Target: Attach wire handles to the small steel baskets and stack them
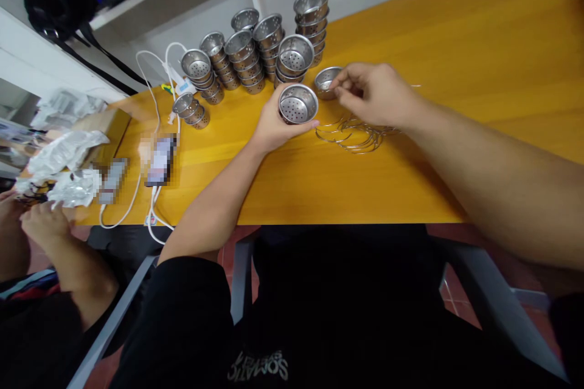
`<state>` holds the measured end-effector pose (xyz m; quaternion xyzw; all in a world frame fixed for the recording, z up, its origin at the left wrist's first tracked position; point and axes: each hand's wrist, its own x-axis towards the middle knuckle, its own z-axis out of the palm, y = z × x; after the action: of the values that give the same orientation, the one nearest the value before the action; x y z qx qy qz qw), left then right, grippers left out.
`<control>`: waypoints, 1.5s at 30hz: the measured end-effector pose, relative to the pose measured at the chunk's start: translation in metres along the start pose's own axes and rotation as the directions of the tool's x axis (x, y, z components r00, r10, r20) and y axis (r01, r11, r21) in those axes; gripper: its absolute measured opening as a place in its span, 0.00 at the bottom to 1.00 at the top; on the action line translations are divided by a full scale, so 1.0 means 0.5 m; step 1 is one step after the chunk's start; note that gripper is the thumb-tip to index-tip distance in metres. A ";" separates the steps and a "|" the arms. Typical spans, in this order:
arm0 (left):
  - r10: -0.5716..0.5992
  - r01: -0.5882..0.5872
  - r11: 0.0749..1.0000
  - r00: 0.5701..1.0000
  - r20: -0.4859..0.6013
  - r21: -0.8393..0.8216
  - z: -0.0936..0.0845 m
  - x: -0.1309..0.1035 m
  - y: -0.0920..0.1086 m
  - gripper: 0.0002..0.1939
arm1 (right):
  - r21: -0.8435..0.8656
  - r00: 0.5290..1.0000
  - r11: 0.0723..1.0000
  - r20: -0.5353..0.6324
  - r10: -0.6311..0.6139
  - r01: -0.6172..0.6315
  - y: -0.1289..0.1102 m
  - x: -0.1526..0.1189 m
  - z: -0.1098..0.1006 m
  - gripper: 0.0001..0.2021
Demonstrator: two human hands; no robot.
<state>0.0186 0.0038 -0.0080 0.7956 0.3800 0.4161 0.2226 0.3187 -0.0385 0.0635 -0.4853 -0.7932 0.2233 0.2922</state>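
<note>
My left hand [269, 124] is wrapped round a perforated metal cup [298, 107], its mouth facing up toward me. My right hand [371, 92] is closed in a pinch at the right rim of a second small metal cup [325, 81], just behind and right of the first. Thin curved metal wires [351, 144] lie in a loose bunch on the table below my right hand. Behind my left hand, a stack of perforated cups [295, 56] stands close by.
Several more stacks of metal cups [241, 55] line the back of the wooden table [438, 182]. A phone [160, 161], white cables [138, 185] and plastic packets [75, 187] lie to the left. A co-worker's hands [45, 222] are at far left.
</note>
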 end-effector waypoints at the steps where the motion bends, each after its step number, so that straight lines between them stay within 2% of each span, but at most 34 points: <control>1: -0.001 0.001 1.000 1.000 -0.003 -0.002 0.004 0.001 -0.008 0.56 | 0.000 1.000 1.000 -0.004 -0.013 0.013 0.000 -0.001 0.000 0.21; 6: 0.101 -0.101 0.995 0.994 0.042 -0.016 0.027 0.002 -0.045 0.55 | 0.041 0.999 0.999 -0.046 0.027 -0.025 -0.009 -0.001 -0.001 0.15; 11: 0.054 -0.054 0.998 0.998 0.016 0.021 0.015 -0.006 -0.029 0.56 | 0.116 0.994 0.992 -0.084 0.064 -0.054 -0.005 0.004 0.001 0.11; 17: 0.008 -0.007 0.999 0.999 0.033 -0.040 0.011 -0.004 -0.015 0.57 | 0.172 0.989 0.980 -0.087 0.115 -0.099 -0.004 0.001 -0.001 0.25; 22: 0.018 -0.015 0.999 0.998 0.063 -0.048 0.017 -0.001 -0.017 0.61 | 0.172 0.995 0.985 -0.098 0.015 0.002 0.002 0.001 0.005 0.16; 26: 0.093 -0.094 0.995 0.993 0.074 0.015 0.021 -0.005 -0.052 0.62 | 0.146 0.998 0.989 -0.070 0.002 0.009 0.004 0.000 0.007 0.12; 30: 0.163 -0.162 0.987 0.986 0.030 -0.010 0.035 -0.003 -0.082 0.55 | 0.084 0.997 0.996 -0.065 0.045 -0.039 0.000 0.001 0.001 0.16; 33: 0.131 -0.131 0.991 0.991 0.017 -0.018 0.036 -0.002 -0.069 0.52 | 0.042 0.994 0.997 -0.074 0.075 -0.072 0.000 0.003 -0.004 0.21; 36: 0.067 -0.067 0.998 0.997 0.026 0.003 0.028 -0.005 -0.045 0.53 | 0.026 0.992 0.995 -0.080 0.101 -0.100 -0.002 0.001 -0.007 0.27; 39: 0.060 -0.061 0.998 0.997 0.055 0.001 0.024 -0.008 -0.044 0.55 | 0.016 0.990 0.993 -0.075 0.121 -0.120 -0.006 -0.001 -0.007 0.30; 45: 0.081 -0.077 0.995 0.995 0.053 -0.064 0.038 -0.011 -0.085 0.58 | 0.101 0.994 0.993 -0.077 0.077 -0.069 -0.010 -0.003 -0.001 0.25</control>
<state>0.0144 0.0248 -0.0494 0.8139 0.3288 0.4139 0.2409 0.3164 -0.0420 0.0667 -0.5076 -0.7507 0.2526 0.3390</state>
